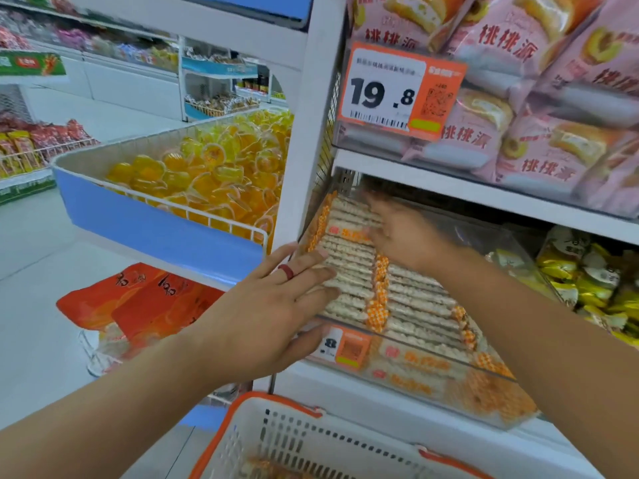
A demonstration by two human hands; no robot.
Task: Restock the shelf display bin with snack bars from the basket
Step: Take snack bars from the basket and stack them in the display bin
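Head: bars (349,267) under left hand (273,305)

Pink cake packs (511,108) and a 19.8 price tag (397,89) sat above the hands; yellow jelly cups (207,171) filled a wire bin left of them.

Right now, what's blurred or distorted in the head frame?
Head view: right hand is motion-smeared over the snack bars; left hand stays fairly sharp. Wide-angle bends the shelf upright. Basket at the bottom edge is soft; lighting flat, soft sheen on the clear display bin.
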